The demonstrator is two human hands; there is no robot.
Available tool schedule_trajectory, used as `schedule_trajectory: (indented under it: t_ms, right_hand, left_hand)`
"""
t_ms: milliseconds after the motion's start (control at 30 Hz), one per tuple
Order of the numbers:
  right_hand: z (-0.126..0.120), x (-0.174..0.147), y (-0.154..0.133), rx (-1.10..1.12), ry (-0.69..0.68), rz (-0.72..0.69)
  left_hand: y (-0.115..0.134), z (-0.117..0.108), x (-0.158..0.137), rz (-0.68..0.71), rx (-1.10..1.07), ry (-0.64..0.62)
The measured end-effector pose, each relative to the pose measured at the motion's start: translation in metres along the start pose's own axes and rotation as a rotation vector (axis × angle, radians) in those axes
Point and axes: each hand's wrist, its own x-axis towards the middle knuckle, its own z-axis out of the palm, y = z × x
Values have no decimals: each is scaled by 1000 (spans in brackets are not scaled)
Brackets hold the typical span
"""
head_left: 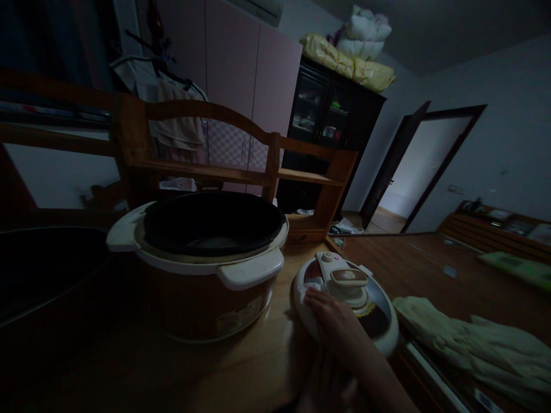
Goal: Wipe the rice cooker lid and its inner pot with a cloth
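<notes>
A round pressure cooker lid (390,330) with a pale rim and a central handle lies on the wooden table. On its left side my right hand (329,318) presses a crumpled white wipe (307,288) against the lid's top, fingers closed over it. Below, in shadow, is my left hand (327,381), at the lid's near edge and partly behind my right forearm. Its fingers are too dark and blurred to read. Left of the lid stands the cooker body (206,310), with white side handles and a dark inner pot (215,223) whose top is uncovered.
A large dark pot (51,287) stands at the left edge. Behind the cooker rises a wooden shelf rack (241,172). To the right, a pale green cloth (469,344) lies on a brown bed surface (400,261). An open door (396,166) is farther back.
</notes>
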Motion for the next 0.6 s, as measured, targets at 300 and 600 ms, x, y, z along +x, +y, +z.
schedule_trajectory:
  t_ms: [300, 600]
  right_hand:
    - [5, -2, 5, -10, 18, -10]
    - [9, -3, 8, -14, -3, 5]
  left_hand:
    - [-3, -7, -1, 60, 50, -103]
    - [-7, -14, -3, 82, 11, -162]
